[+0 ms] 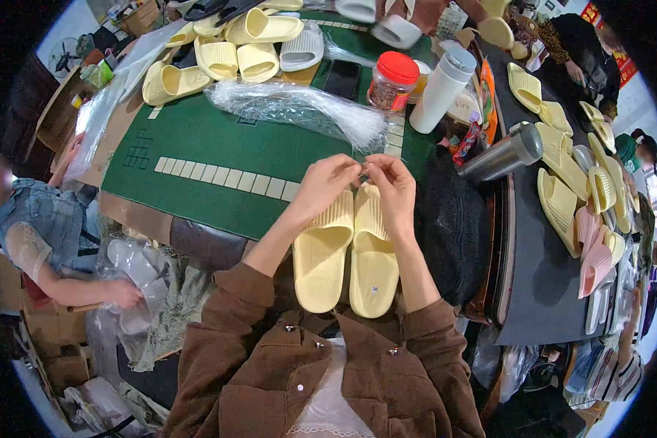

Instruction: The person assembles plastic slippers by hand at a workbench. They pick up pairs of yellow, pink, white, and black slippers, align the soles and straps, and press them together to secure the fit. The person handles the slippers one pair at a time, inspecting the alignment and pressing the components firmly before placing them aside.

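A pair of pale yellow slide slippers (321, 259) lies side by side in front of me, soles down, toe straps away from me. Over the straps my left hand (332, 181) and my right hand (390, 186) meet with their fingertips pinched close together. Whatever they pinch is too thin to make out; a faint fine strand shows near the fingertips. Just beyond them a bundle of clear thin plastic strands (299, 113) lies across the green mat (135, 182).
Yellow slippers (263, 28) and a grey slipper (301, 50) are piled at the far left. A red-lidded jar (392, 82), white bottle (443, 89) and steel tumbler (500, 153) stand at right. More slippers (558, 208) cover the dark right-hand table. At left, another person's hand (126, 293) handles bagged slippers.
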`<state>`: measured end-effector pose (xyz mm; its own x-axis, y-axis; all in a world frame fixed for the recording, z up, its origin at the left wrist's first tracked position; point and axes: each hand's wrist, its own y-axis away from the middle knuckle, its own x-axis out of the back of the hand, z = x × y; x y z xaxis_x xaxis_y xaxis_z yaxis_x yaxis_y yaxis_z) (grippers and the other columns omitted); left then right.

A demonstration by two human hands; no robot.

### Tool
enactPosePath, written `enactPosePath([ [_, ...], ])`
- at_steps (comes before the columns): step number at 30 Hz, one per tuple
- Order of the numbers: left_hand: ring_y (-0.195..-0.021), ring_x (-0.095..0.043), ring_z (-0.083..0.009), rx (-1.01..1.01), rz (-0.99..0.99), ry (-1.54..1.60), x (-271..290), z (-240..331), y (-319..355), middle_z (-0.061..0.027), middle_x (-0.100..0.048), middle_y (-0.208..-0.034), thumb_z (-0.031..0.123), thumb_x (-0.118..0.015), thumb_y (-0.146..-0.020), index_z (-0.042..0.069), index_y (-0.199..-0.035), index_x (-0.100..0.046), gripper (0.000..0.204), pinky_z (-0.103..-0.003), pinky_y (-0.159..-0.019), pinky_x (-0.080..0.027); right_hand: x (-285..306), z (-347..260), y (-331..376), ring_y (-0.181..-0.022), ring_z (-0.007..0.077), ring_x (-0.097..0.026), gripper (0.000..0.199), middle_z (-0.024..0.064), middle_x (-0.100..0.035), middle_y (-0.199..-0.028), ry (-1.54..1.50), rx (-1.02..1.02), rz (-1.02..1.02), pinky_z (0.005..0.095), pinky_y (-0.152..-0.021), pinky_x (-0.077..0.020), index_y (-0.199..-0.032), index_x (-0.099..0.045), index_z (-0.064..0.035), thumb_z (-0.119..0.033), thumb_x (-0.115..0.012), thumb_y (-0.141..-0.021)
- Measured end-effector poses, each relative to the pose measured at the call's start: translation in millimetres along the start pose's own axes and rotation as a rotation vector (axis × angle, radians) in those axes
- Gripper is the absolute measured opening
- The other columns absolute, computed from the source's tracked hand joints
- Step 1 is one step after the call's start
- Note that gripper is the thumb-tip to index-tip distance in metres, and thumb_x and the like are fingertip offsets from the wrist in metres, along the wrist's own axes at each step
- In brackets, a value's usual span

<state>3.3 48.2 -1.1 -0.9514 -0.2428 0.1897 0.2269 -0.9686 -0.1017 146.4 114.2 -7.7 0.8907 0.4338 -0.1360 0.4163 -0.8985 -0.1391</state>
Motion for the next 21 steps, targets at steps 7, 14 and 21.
enactPosePath([
  [7, -0.07, -0.057, -0.0063, -0.036, 0.018, -0.048, -2.5, 0.2, 8.7, -0.0013, -0.063, -0.078, 0.013, -0.058, -0.095, 0.0, -0.1, -0.063, 0.015, -0.023, -0.064, -0.046, -0.9, 3.8, 1.9, -0.08, 0.0051, -0.058, 0.013, -0.0002, -0.067, -0.091, 0.083, 0.032, -0.048, 0.0212, -0.072, -0.0469, -0.103, -0.068, -0.0013, -0.005, -0.063, -0.091],
  [14, -0.068, -0.056, -0.0051, -0.029, 0.122, -0.046, -3.8, 5.7, 13.6, -0.0013, -0.06, -0.074, 0.011, -0.055, -0.097, 0.001, -0.099, -0.06, 0.012, -0.022, -0.062, -0.045, -3.7, 1.2, 5.5, -0.08, 0.0045, -0.057, 0.016, -0.0005, -0.067, -0.092, 0.074, -0.01, -0.014, 0.0211, -0.073, -0.0464, -0.105, -0.069, -0.0016, -0.006, -0.062, -0.091],
  [21, -0.07, -0.056, -0.0047, -0.087, 0.189, 0.018, -6.4, -2.9, 11.4, -0.0008, -0.058, -0.073, 0.007, -0.054, -0.096, 0.0, -0.1, -0.058, 0.009, -0.023, -0.061, -0.044, -0.2, 6.4, 3.6, -0.082, 0.0064, -0.059, 0.017, 0.0025, -0.068, -0.098, 0.119, -0.006, -0.068, 0.0219, -0.075, -0.0485, -0.107, -0.069, -0.0015, -0.005, -0.062, -0.091],
])
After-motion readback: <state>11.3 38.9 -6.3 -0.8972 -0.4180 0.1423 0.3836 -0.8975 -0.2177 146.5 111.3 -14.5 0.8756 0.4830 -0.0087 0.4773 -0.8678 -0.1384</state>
